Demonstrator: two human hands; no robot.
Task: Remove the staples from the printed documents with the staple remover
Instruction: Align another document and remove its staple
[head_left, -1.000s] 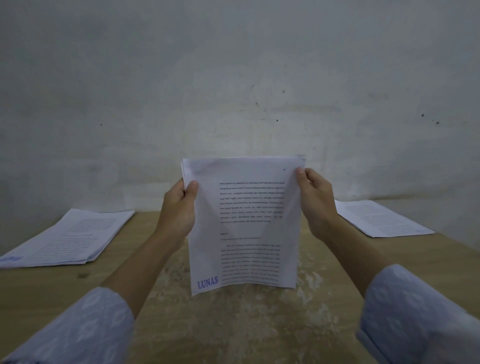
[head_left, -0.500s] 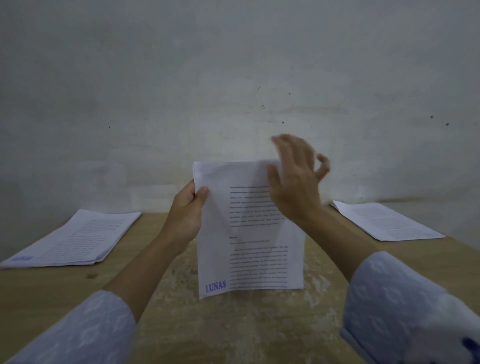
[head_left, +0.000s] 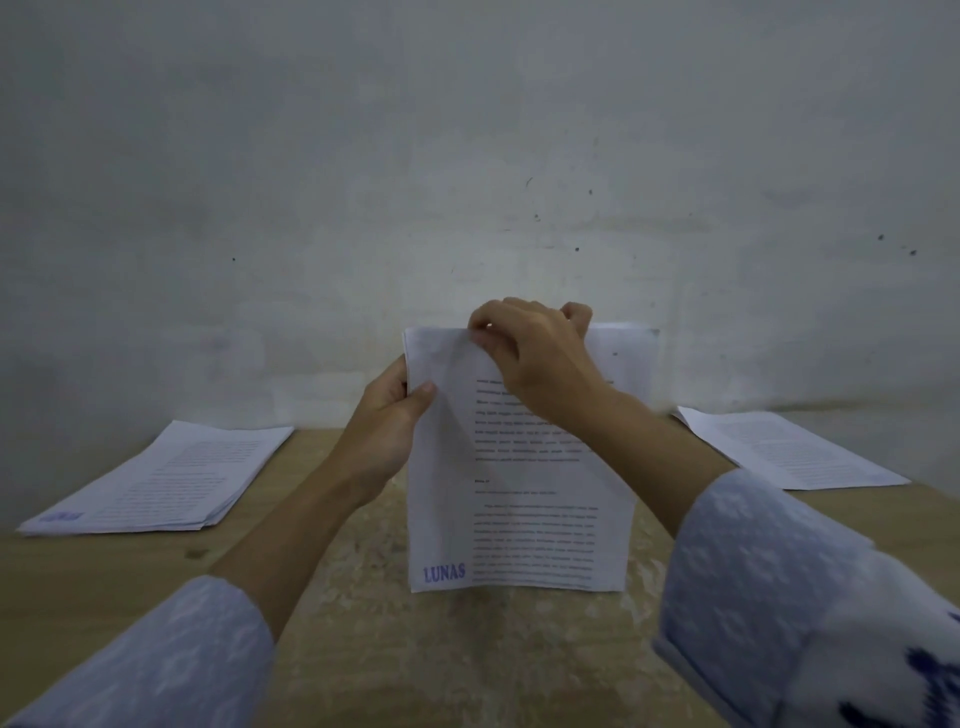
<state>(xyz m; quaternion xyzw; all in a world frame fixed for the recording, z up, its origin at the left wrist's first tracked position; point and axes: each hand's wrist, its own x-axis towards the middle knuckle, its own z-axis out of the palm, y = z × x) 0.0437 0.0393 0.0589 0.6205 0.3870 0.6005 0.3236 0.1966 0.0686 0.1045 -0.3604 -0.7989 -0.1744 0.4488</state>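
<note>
L stack (head_left: 156, 483) flat on table (head_left: 363, 649). L hand (head_left: 382, 431) grips doc (head_left: 519, 519) at its L edge, thumb in front; doc upright, bottom edge on table. R hand (head_left: 535, 358) reaches across, pinching top edge near L corner. R stack (head_left: 789, 452) flat.

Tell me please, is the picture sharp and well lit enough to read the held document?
Head view: dim and soft; on the held document only the stamp LUNAS reads, the body text blurs; wide-angle bending curves the table edge.

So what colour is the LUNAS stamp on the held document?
Blue-purple, on the LUNAS stamp at the document's bottom left corner, head view.
</note>
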